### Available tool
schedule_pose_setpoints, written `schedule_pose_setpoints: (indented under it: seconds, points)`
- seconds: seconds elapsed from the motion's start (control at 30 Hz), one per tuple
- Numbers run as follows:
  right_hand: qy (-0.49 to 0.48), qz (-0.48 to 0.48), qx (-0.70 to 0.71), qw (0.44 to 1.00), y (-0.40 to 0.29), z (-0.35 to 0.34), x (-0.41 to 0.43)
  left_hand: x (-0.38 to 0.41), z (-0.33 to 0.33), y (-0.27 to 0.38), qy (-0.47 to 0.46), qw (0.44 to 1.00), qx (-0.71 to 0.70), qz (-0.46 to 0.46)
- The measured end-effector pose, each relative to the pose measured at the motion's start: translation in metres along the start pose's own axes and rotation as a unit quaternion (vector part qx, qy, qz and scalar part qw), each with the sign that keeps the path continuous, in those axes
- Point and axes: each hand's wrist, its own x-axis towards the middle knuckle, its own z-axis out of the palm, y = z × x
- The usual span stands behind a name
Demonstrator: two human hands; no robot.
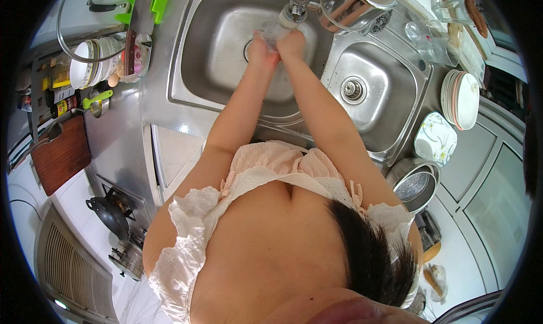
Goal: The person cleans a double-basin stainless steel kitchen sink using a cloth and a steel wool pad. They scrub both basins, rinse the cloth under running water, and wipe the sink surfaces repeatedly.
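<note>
Both of my hands meet under the faucet [298, 12], over the large left basin of a stainless steel sink [212, 57]. On the left, the fingers of my left hand [259, 50] curl upward beside a clear, shiny patch [269, 30]. Whether that patch is running water or a glass thing cannot be made out. My right hand [292, 44] is bent closely below the white faucet nozzle [288, 19], with its back towards me. Its fingertips are hidden. The basin's drain [247, 50] lies partly behind my left hand.
A lidded glass jar [354, 8] stands right of the faucet. Beside the small basin [382, 90] are drinking glasses [432, 42], stacked plates [460, 99], a flowered dish [436, 138] and metal bowls [413, 184]. A dish rack with bowls [85, 65] and a cutting board [61, 154] stand left.
</note>
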Motion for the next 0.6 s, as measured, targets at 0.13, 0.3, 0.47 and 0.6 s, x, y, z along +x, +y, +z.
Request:
schedule_pose_setpoints:
  seconds: [0.13, 0.3, 0.47, 0.6]
  points:
    - [0.024, -0.084, -0.060, 0.994, -0.011, -0.002, -0.009, 0.008, 0.004, 0.003, 0.007, 0.996, 0.073, 0.057]
    - [-0.009, -0.106, -0.143, 0.984, -0.008, -0.005, -0.007, 0.019, 0.007, 0.008, -0.003, 0.995, 0.098, 0.005]
    - [-0.047, 0.214, 0.099, 0.971, -0.007, -0.022, 0.006, -0.003, 0.016, 0.013, -0.001, 0.997, 0.062, -0.040]
    - [-0.082, 0.237, 0.317, 0.915, -0.008, -0.033, -0.005, 0.010, -0.021, 0.030, -0.055, 0.979, 0.195, -0.013]
